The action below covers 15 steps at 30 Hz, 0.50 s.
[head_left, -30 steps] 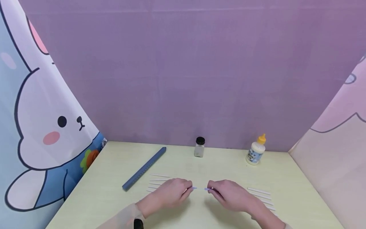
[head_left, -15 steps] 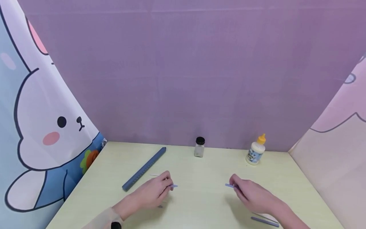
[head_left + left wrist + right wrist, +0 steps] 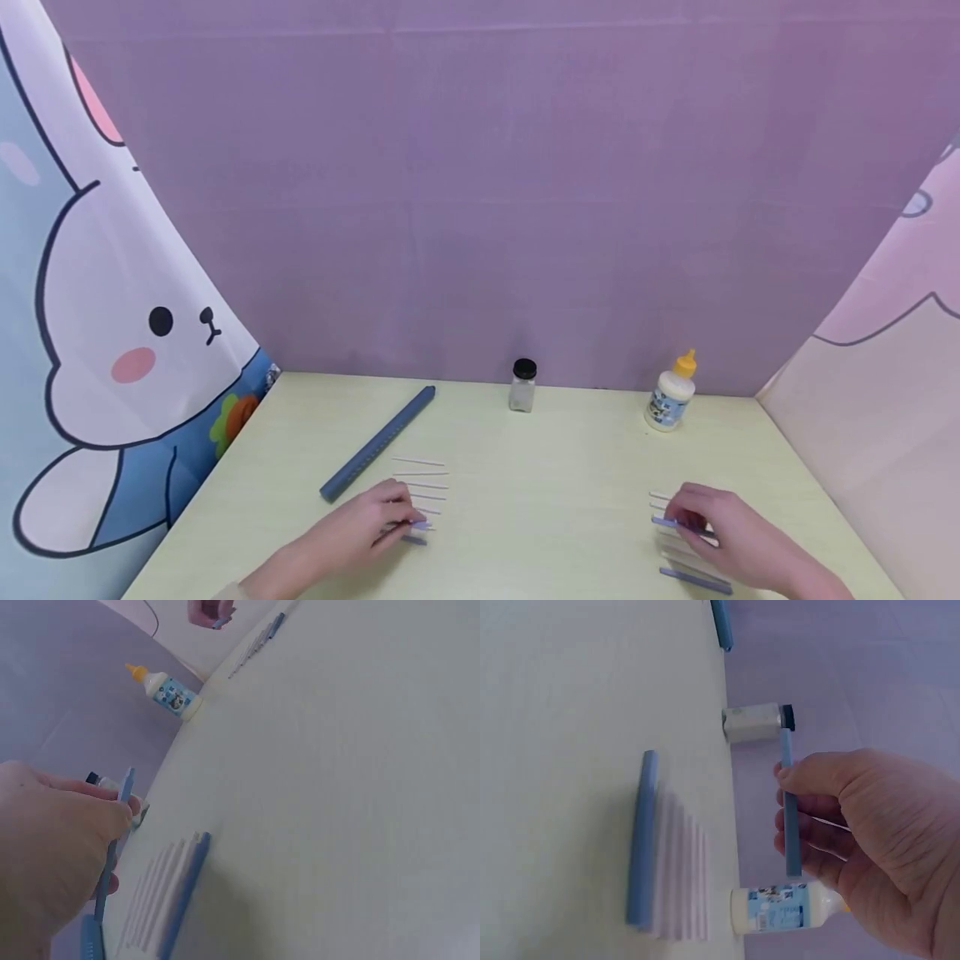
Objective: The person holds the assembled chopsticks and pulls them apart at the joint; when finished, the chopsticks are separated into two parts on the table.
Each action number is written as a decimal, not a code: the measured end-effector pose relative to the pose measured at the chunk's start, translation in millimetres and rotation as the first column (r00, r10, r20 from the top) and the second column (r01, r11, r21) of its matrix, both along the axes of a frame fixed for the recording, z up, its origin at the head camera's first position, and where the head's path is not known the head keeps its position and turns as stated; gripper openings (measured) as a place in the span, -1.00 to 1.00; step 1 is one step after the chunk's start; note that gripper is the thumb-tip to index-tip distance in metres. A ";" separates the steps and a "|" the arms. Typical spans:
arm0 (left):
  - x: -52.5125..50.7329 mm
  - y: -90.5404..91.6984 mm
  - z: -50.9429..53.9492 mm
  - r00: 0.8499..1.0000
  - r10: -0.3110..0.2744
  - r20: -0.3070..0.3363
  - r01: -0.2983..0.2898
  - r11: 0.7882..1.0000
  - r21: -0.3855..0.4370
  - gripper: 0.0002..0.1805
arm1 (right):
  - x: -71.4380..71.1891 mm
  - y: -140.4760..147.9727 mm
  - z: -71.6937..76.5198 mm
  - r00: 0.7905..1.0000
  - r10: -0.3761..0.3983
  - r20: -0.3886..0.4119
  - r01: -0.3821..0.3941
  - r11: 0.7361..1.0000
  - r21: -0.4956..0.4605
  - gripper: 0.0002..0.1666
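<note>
My left hand (image 3: 352, 529) pinches a slim blue stick (image 3: 104, 881) between thumb and fingers, above a row of thin white sticks (image 3: 422, 486) at the left of the table. A blue stick (image 3: 185, 889) lies at the near end of that row. Over on the right, my right hand (image 3: 738, 537) pinches another slim blue stick (image 3: 792, 825), its thumb against the fingertips. Beneath it lies a second row of white sticks (image 3: 679, 870), partly hidden by the hand in the head view, with a blue stick (image 3: 696, 581) at its near end.
A long dark blue bar (image 3: 378, 443) lies slanted at the table's back left. Near the back edge stands a small clear jar (image 3: 522, 387) with a black lid. The white glue bottle (image 3: 670, 392) with a yellow nozzle is at the back right. A purple cloth (image 3: 480, 208) hangs behind.
My hands have moved apart from the middle, each with a blue stick. The left went left and slightly nearer, the right went right, both to above the stick rows.
</note>
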<state>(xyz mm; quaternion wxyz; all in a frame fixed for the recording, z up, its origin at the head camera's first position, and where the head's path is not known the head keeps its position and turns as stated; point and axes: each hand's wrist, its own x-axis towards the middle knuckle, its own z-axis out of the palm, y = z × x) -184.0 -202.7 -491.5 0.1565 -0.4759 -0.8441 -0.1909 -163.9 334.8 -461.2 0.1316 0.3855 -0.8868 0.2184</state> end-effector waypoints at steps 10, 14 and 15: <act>11.2 -10.7 -2.2 0.947 0.026 0.320 0.002 0.996 -0.087 -0.88 | 13.4 12.8 -16.8 0.943 0.096 0.320 -0.094 0.995 -0.021 -0.76; 11.0 -12.0 -4.1 0.929 0.046 0.367 -0.005 0.994 -0.113 -0.90 | 17.4 13.2 -21.2 0.897 0.090 0.432 -0.085 0.996 -0.031 -0.79; 11.0 -12.0 -4.5 0.925 0.056 0.375 -0.010 0.992 -0.122 -0.91 | 18.4 13.2 -22.5 0.888 0.075 0.454 -0.072 0.997 -0.023 -0.81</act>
